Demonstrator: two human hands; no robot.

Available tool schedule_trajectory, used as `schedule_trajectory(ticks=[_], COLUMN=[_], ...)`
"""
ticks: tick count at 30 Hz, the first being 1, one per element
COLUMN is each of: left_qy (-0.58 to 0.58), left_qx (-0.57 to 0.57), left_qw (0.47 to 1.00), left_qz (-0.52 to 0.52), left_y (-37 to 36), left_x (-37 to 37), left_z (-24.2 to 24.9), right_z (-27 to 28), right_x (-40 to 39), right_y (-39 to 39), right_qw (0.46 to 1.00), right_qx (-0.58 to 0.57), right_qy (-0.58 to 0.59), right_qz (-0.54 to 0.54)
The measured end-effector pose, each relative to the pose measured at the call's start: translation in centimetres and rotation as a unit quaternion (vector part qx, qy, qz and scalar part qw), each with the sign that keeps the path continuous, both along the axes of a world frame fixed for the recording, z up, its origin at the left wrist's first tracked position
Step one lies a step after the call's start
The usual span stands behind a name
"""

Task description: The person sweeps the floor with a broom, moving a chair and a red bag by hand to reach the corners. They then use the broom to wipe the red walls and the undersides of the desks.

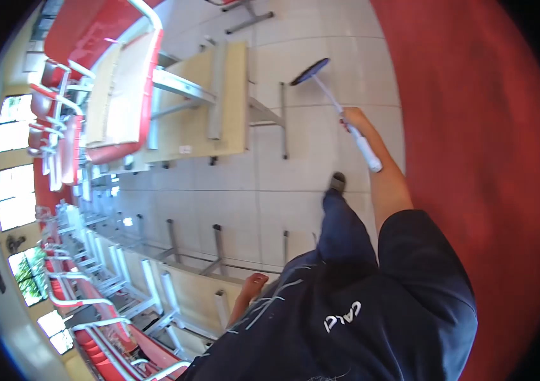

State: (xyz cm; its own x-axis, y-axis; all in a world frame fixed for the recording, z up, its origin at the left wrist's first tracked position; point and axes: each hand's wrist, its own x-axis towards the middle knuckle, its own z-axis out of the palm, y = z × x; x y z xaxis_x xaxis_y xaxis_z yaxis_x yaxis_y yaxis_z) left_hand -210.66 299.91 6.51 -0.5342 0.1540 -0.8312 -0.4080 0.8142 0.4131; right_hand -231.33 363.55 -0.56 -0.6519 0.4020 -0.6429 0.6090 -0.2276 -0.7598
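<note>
My right hand (356, 119) is closed around the shaft of a tool with a thick white handle (366, 152). The tool's thin shaft leads to a flat, dark head (309, 72), which is over the pale tiled floor (295, 171), away from the red wall. Low beside my body, my left hand (255, 284) has its fingers curled in, with nothing visible in them. It is near the edge of a light wooden desk top (187, 282). My foot in a dark shoe (338, 182) is on the tiles.
An upturned light wooden table (229, 101) and red chairs (146, 82) are stacked at the upper left. More red chairs (102, 355) and grey metal legs crowd the lower left. A red wall (473, 159) runs along the right. Windows (16, 197) are at the far left.
</note>
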Motion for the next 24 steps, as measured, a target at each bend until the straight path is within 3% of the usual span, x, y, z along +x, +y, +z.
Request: schedule_trajectory(ticks=[3,5,7,9,11,16,20,22,24], left_qy=[0.199,0.216,0.207,0.205,0.112,0.009,-0.021,-0.012,-0.005], left_qx=[-0.049,-0.023,0.000,-0.005,0.021,0.047,0.096,0.065,0.024], left_qw=[0.977,0.975,0.975,0.977,0.988,0.956,0.877,0.871,0.860], left_qz=[-0.055,0.050,0.077,-0.062,-0.100,-0.290,-0.470,-0.487,-0.510], left_y=[1.6,0.6,3.7,6.9,9.3,13.7,19.7,26.5,33.3], left_x=[-6.4,-10.1,-13.7,-16.8,-19.7,-26.6,-35.6,-36.6,-37.6], left_z=[2.4,0.6,1.7,3.2,3.4,-0.6,-7.1,-6.8,-5.6], right_z=[-2.0,-3.7,-4.2,-3.7,-3.7,6.8,8.1,4.6,1.7], right_x=[-5.4,-3.3,2.6,11.3,22.3,43.0,45.5,47.0,48.2], right_y=[2.1,3.3,3.1,0.3,-4.3,-21.2,-31.1,-33.9,-34.8], right_qw=[0.998,1.000,0.997,0.994,0.968,0.871,0.817,0.797,0.817], right_qx=[-0.037,-0.024,0.055,-0.004,-0.059,-0.133,-0.117,-0.088,-0.070], right_qy=[-0.025,0.006,-0.005,-0.072,-0.105,-0.227,-0.306,-0.292,-0.337], right_qz=[-0.050,-0.015,0.053,-0.077,-0.219,-0.414,-0.475,-0.522,-0.462])
